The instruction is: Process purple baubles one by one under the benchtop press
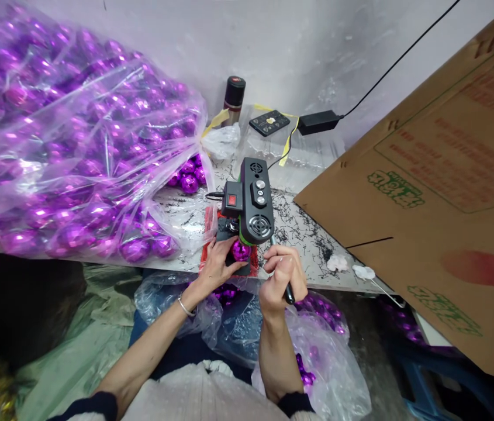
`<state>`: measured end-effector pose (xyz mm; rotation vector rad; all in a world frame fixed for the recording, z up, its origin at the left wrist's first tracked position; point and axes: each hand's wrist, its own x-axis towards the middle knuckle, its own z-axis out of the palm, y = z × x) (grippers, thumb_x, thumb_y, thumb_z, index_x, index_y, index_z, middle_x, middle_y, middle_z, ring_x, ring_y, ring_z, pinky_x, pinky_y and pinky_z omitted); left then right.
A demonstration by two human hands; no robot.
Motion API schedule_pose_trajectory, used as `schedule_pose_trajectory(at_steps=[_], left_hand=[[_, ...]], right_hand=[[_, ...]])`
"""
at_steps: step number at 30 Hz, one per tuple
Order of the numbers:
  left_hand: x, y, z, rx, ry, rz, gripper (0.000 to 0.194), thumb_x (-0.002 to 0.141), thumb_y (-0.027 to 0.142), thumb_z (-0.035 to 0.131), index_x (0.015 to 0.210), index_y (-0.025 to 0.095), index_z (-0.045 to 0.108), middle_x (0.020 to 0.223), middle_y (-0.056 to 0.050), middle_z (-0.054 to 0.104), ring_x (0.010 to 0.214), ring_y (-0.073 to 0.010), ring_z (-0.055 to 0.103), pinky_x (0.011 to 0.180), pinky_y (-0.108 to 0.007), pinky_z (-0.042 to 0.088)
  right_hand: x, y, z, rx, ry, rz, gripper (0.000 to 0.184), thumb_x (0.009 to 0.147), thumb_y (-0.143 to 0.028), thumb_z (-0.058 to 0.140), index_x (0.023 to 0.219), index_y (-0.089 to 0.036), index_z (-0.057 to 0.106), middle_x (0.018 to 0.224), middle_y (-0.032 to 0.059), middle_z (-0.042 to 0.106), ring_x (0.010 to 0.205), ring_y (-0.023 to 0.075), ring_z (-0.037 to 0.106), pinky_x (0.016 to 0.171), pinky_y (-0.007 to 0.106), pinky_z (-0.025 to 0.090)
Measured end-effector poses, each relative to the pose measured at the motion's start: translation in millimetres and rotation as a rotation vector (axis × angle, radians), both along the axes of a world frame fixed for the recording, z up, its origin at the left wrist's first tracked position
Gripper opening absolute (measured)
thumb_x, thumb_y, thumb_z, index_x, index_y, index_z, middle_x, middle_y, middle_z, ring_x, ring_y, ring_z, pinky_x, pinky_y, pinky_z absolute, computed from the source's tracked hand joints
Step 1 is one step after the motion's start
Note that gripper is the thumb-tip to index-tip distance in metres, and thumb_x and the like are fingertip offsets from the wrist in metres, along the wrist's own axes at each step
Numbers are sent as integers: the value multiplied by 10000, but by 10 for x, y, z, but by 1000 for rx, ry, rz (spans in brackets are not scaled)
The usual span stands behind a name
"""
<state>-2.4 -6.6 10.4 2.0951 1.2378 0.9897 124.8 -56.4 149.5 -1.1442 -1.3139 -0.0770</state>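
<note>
In the head view, a shiny purple faceted ball [241,250] sits under the front end of a black bench machine [257,202] with round silver buttons. My left hand [220,263] has its fingers and thumb around the ball's left and near sides, closed on it. A black-tipped lever handle [289,293] rises from the machine's right side, and my right hand [284,275] is wrapped round it. Beneath the machine lies a red mat [254,266]. A small black box with a red switch [232,200] is fixed to the machine's left side.
A large clear bag of purple balls [97,146] fills the left. Loose purple balls [189,183] lie beside it. Behind stand a black-capped bottle [234,96], a phone [269,123] and a power adapter [319,121]. A cardboard box [426,152] leans in at right. Black scraps litter the table [303,257].
</note>
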Motion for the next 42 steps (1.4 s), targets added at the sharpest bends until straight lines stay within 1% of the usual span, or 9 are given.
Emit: schedule_pose_trajectory(at_steps=[3, 5, 9, 16, 20, 24, 28, 34, 42], left_hand=[[-78, 11, -15, 23, -12, -42, 675, 968, 602, 812, 1481, 190, 659, 1300, -158, 787, 1226, -348, 725, 1118, -529, 548], [-119, 37, -32, 31, -23, -60, 687, 957, 610, 822, 1480, 196, 658, 1315, -161, 776, 1251, -355, 718, 1108, -531, 566], [-133, 97, -89, 17, -44, -44, 672, 951, 601, 832, 1475, 220, 653, 1400, -168, 732, 1370, -381, 671, 1167, -582, 552], [-130, 126, -121, -41, -54, -49, 641, 956, 546, 840, 1482, 238, 644, 1475, -172, 688, 1419, -385, 654, 1223, -617, 536], [-158, 133, -98, -76, -67, -68, 631, 956, 518, 845, 1484, 236, 645, 1491, -172, 689, 1433, -377, 655, 1246, -614, 524], [-169, 138, -94, -97, -68, -77, 646, 943, 507, 864, 1482, 222, 649, 1499, -182, 692, 1445, -379, 654, 1259, -616, 515], [-162, 139, -115, -93, -68, -70, 643, 937, 506, 872, 1469, 213, 660, 1504, -189, 692, 1445, -384, 656, 1246, -620, 529], [-160, 134, -138, -97, -79, -72, 655, 949, 543, 852, 1472, 200, 657, 1508, -199, 686, 1450, -385, 647, 1256, -625, 516], [-178, 126, -134, -98, -76, -78, 651, 947, 534, 854, 1475, 207, 656, 1502, -192, 686, 1441, -382, 650, 1242, -616, 530]], right_hand=[[3, 0, -17, 11, 1, 4, 391, 1121, -173, 440, 760, -238, 577, 684, -34, 603, 710, 153, 696, 654, 323, 505], [4, 1, -32, 20, 9, 6, 383, 1117, -171, 450, 764, -237, 584, 689, -32, 605, 708, 154, 696, 648, 321, 507], [7, -6, -57, 20, 16, 12, 373, 1110, -177, 461, 769, -234, 600, 704, -24, 614, 702, 159, 695, 638, 322, 515], [1, -4, -103, 49, 24, 7, 371, 1103, -173, 467, 765, -229, 609, 715, -20, 617, 697, 160, 684, 640, 322, 512], [-3, -22, -201, 50, 29, 13, 378, 1109, -190, 450, 772, -230, 617, 760, -7, 646, 708, 159, 680, 647, 326, 520], [-18, -29, -376, 46, 30, 15, 384, 1118, -208, 430, 780, -231, 610, 802, 6, 659, 704, 159, 673, 635, 333, 530], [-38, 17, -529, 114, 31, 22, 404, 1138, -225, 401, 774, -232, 576, 807, -3, 636, 666, 140, 639, 607, 322, 511], [-38, 72, -575, 164, 14, 23, 421, 1144, -241, 392, 757, -233, 557, 791, -4, 617, 640, 140, 598, 626, 344, 502], [-52, 51, -662, 140, 36, 0, 416, 1143, -268, 378, 761, -243, 539, 788, -13, 598, 621, 142, 585, 655, 379, 519]])
